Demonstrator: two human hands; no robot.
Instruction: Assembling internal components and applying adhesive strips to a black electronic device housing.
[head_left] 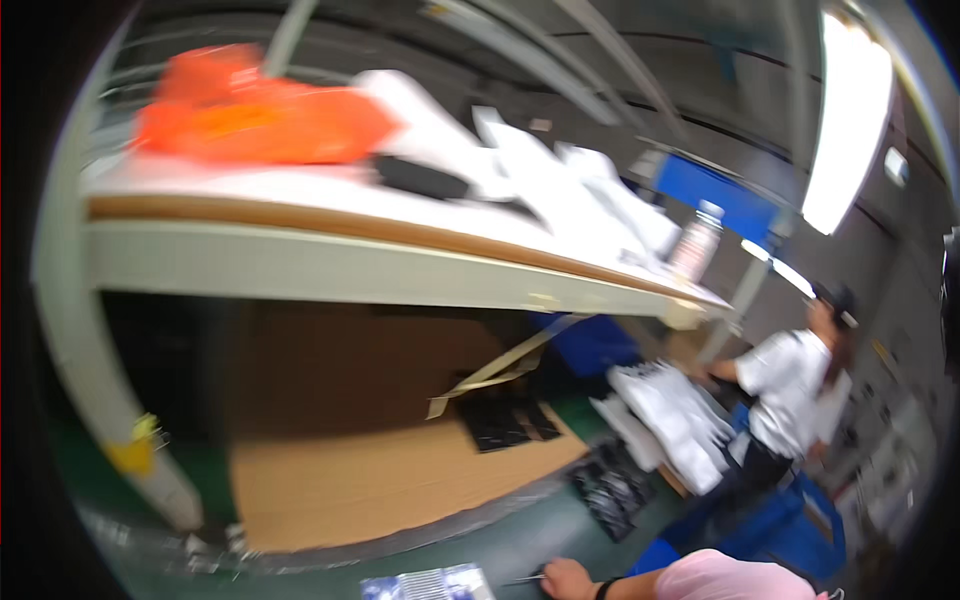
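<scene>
At the lower edge, my right hand rests low over the green tabletop, with a black band at the wrist and a pink sleeve on the arm. Its fingers are curled around a thin dark tool, whose slim tip points left; blur hides its exact kind. Left of the tip lies a blue and white printed packet, cut off by the picture's edge. My left hand is out of view.
A raised shelf spans the bench, bearing orange plastic, white sheets and a bottle. Cardboard and black packets lie beneath. White bags are stacked at right, near a standing person in a white shirt.
</scene>
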